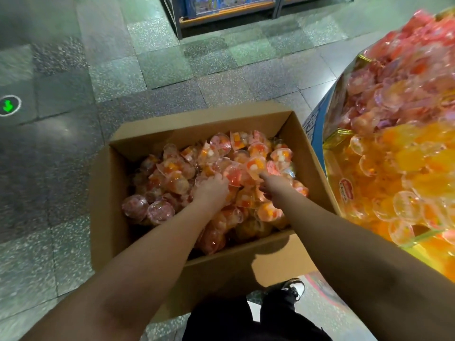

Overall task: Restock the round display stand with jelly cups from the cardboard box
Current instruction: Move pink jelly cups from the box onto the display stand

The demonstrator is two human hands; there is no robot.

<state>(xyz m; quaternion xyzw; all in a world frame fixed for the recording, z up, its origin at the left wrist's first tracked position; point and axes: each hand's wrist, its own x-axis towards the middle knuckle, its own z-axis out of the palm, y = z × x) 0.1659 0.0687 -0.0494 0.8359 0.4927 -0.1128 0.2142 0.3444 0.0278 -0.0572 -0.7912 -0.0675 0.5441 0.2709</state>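
Observation:
An open cardboard box (152,134) stands on the floor, heaped with clear jelly cups (211,153) of red, orange and white pieces. Both my arms reach down into it. My left hand (211,190) lies palm down on the heap, its fingers curled round a cup with red filling (232,177). My right hand (277,187) is beside it among the cups, its fingers dug into the pile and partly hidden. The round display stand (317,124) rises at the right, its sections full of pink and yellow cups.
A speckled tile floor surrounds the box. A dark shelf unit (226,18) stands at the back. A round green floor marker (8,105) is at the far left. My shoe (294,287) and dark trousers show just below the box's near flap.

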